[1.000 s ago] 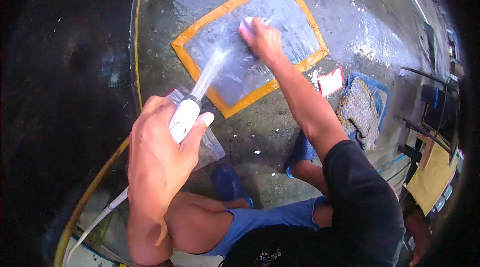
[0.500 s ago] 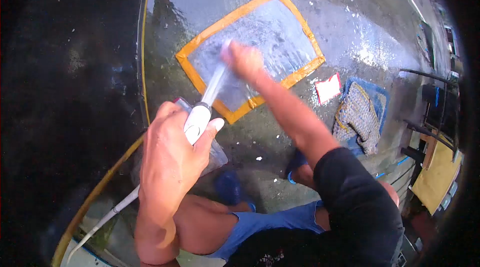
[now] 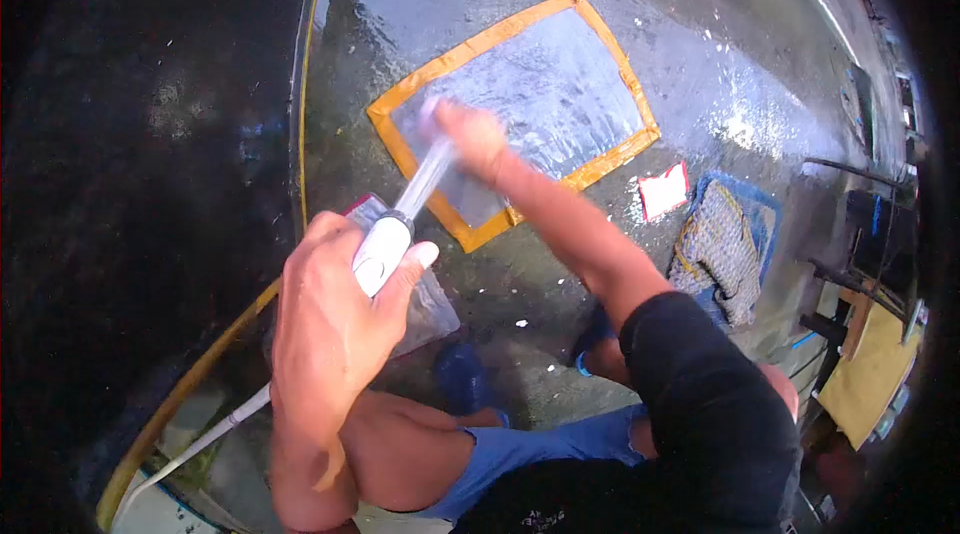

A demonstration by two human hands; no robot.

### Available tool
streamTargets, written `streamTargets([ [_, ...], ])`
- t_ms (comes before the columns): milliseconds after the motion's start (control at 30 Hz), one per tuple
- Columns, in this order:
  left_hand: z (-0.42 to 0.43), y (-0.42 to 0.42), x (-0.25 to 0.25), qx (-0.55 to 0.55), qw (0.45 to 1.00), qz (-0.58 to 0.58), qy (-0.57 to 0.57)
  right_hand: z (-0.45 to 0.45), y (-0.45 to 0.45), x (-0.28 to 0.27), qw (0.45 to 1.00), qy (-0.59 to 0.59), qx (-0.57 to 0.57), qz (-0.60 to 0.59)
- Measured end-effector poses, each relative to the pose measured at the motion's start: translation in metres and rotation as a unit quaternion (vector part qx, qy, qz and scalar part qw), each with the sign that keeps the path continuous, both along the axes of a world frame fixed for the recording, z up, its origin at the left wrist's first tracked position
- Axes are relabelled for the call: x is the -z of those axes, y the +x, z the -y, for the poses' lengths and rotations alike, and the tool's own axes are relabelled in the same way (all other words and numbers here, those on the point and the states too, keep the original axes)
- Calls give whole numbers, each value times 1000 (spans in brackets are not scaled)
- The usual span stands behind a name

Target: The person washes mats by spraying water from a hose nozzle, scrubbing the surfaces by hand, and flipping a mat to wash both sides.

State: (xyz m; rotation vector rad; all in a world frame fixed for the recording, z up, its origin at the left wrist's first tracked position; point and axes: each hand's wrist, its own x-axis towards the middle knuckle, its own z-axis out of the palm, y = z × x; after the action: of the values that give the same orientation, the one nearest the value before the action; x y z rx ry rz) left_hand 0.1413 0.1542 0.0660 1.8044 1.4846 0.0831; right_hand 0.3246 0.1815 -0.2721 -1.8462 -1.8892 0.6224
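Note:
My left hand [image 3: 335, 319] is closed around a white hose sprayer [image 3: 384, 254]. A clear stream of water [image 3: 428, 178] shoots from its tip toward the mat. A pale hose [image 3: 225, 424] runs back under my left wrist. The mat [image 3: 545, 69], a greyish sheet with an orange-yellow border, lies flat and wet on the ground. Over its near left part is my right hand [image 3: 470, 139], blurred by motion, with fingers curled around a pale pinkish thing [image 3: 430, 119] that I cannot make out. The water reaches the mat near this hand.
A clear plastic piece with a red edge [image 3: 430, 309] lies under my left hand. At right are a white packet with a red edge [image 3: 664, 192], a knitted cloth [image 3: 718, 249] and a blue basket [image 3: 765, 214]. A yellow hose [image 3: 205, 364] runs along the left; my feet stand below.
My right hand has moved a little left and down over the mat. The view has shifted slightly, and the sprayer still runs in my left hand.

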Motion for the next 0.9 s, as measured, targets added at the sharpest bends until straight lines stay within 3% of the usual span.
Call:
streamTargets([
  [33,-1,0,4,7,1000,-1,9,21,-27,-4,995,-57,-46,-62],
  [67,-2,0,6,18,1000,-5,20,40,-48,19,977,110,-179,31],
  [133,-1,3,3,22,1000,-5,3,14,-42,-14,977,-34,-203,50],
  [167,2,3,2,24,1000,-8,-9,-17,-32,-3,986,-68,-150,28],
  [233,5,0,0,26,1000,-2,2,-89,-7,4,989,-75,113,64],
  [333,5,-1,-3,14,1000,-5,9,-99,-26,28,989,37,134,53],
  [367,0,0,-1,11,1000,-6,15,-78,-51,16,992,50,57,99],
  [400,-2,2,1,6,1000,-7,20,-62,-75,13,998,47,27,26],
  [433,-2,3,4,7,1000,-15,26,-44,-95,12,1000,8,1,30],
  [467,-3,4,8,9,999,-23,37,-29,-96,15,992,72,-108,13],
  [567,0,2,12,11,999,-19,46,-40,-49,-18,996,-73,-52,12],
  [633,4,-1,10,-3,999,-11,48,-46,9,-11,988,-8,151,26],
  [700,5,-6,7,3,999,-15,33,-9,44,-4,974,35,215,59],
  [767,0,3,9,12,999,0,36,67,6,-7,983,-101,139,59],
  [800,-2,9,12,20,999,5,37,115,-27,16,991,-48,79,95],
  [833,-3,14,13,28,999,5,43,147,-60,-11,994,-47,41,85],
  [900,-1,24,20,65,995,11,74,187,-77,12,993,-28,-106,-35],
])
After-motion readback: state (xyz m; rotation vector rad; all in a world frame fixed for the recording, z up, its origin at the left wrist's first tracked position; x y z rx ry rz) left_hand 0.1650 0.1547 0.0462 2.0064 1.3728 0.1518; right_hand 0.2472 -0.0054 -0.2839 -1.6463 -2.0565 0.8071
